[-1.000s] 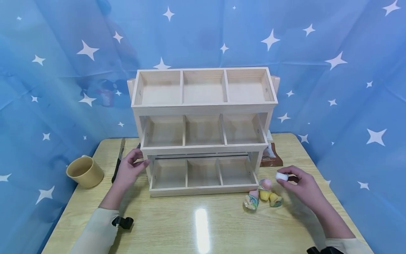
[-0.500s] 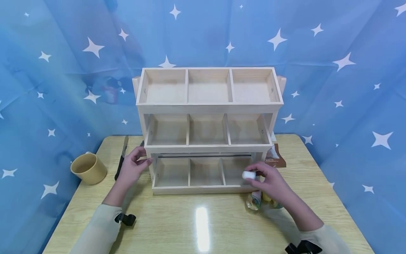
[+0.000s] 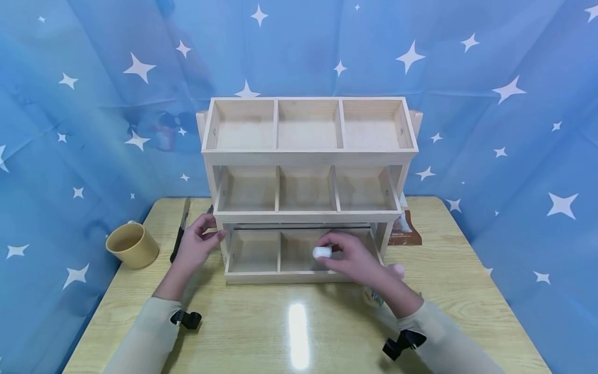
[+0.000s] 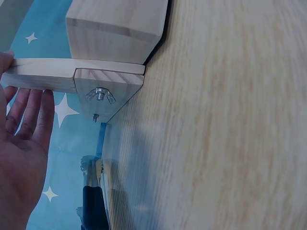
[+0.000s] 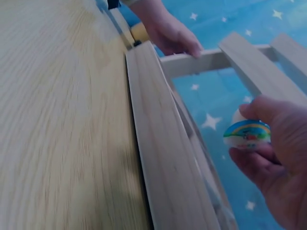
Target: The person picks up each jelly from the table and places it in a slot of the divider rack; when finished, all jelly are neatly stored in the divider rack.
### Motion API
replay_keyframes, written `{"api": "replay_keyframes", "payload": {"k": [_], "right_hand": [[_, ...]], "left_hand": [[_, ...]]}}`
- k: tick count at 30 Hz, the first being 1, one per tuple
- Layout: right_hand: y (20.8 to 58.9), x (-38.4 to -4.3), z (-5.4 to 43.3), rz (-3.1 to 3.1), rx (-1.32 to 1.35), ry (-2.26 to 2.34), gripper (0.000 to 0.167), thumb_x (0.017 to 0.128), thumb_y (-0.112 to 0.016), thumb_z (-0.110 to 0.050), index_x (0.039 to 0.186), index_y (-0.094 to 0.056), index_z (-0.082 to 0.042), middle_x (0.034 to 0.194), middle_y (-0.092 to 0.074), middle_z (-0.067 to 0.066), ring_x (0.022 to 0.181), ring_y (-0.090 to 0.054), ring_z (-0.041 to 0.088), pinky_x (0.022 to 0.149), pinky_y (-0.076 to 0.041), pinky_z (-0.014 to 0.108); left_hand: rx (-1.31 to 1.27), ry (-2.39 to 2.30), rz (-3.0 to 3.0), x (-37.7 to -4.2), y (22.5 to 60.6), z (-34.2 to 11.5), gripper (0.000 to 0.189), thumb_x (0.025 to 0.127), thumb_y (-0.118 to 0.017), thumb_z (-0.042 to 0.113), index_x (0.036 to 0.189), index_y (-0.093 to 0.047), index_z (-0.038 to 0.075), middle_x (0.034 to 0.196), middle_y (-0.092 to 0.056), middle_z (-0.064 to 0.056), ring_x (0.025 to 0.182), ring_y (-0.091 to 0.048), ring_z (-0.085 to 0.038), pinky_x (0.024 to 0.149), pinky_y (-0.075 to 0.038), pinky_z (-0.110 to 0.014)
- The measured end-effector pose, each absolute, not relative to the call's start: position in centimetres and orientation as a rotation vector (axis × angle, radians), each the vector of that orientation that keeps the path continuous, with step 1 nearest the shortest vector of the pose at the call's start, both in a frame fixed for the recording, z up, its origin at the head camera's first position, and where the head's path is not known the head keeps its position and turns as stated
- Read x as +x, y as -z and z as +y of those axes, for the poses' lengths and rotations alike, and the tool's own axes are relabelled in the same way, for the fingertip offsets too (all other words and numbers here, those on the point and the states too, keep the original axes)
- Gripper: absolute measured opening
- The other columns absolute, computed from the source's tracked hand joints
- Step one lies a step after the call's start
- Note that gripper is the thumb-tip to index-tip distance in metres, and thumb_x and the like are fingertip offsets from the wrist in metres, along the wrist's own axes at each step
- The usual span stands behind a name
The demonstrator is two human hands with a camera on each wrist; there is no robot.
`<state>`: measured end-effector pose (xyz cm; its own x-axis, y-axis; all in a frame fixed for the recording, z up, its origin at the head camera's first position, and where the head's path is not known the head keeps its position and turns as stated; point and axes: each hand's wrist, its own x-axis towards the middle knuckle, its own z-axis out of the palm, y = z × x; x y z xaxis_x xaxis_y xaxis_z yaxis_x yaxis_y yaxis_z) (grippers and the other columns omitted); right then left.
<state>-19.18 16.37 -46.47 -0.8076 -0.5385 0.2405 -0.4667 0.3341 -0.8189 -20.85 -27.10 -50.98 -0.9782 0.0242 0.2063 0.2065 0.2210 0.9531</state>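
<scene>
A pale wooden three-tier shelf (image 3: 287, 278), each tier split into three compartments, stands on the table. My left hand (image 3: 196, 244) holds its left side post (image 4: 43, 74), thumb on one side and fingers on the other, as the left wrist view shows. With thumb and fingers, my right hand (image 3: 350, 255) pinches a small white-topped piece (image 3: 322, 252) over the bottom tier's middle compartment. In the right wrist view, the piece (image 5: 247, 135) has a rounded body with a colourful rainbow print. Its exact kind is unclear.
A tan mug (image 3: 133, 245) and a black-handled knife (image 3: 179, 239) lie left of the shelf. Behind its right side is a brown packet (image 3: 405, 235). Under my right forearm, a pink-topped piece (image 3: 398, 269) and a colourful wrapped one (image 3: 374, 297) are partly hidden.
My right hand has moved left with the white-topped piece, from right of the shelf to over the bottom tier's middle compartment. The left hand keeps its hold on the post.
</scene>
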Motion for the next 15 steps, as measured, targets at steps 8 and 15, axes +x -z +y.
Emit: {"api": "replay_keyframes", "payload": {"k": [8,15], "right_hand": [[47.1,-19.6,12.1,2.372,-0.862,1.580,0.027,0.097,-0.086,-0.009,0.121,-0.075,-0.008,0.115,-0.076,0.004,0.102,-0.071,0.023,0.090,-0.064,0.045],[47.5,-20.3,9.0,2.356,-0.815,1.580,0.027,0.099,-0.085,-0.012,0.124,-0.075,-0.006,0.117,-0.075,0.006,0.102,-0.070,0.026,0.086,-0.062,0.032]], "left_hand": [[-0.217,1.853,-2.332,-20.8,50.9,-27.2,0.043,0.105,-0.081,0.015,0.142,-0.064,0.004,0.129,-0.068,-0.024,0.110,-0.075,-0.021,0.093,-0.063,-0.025],[-0.212,1.863,-2.331,-20.9,51.0,-27.1,0.042,0.105,-0.079,0.012,0.142,-0.063,0.001,0.130,-0.067,-0.027,0.114,-0.073,-0.031,0.095,-0.062,-0.025]]}}
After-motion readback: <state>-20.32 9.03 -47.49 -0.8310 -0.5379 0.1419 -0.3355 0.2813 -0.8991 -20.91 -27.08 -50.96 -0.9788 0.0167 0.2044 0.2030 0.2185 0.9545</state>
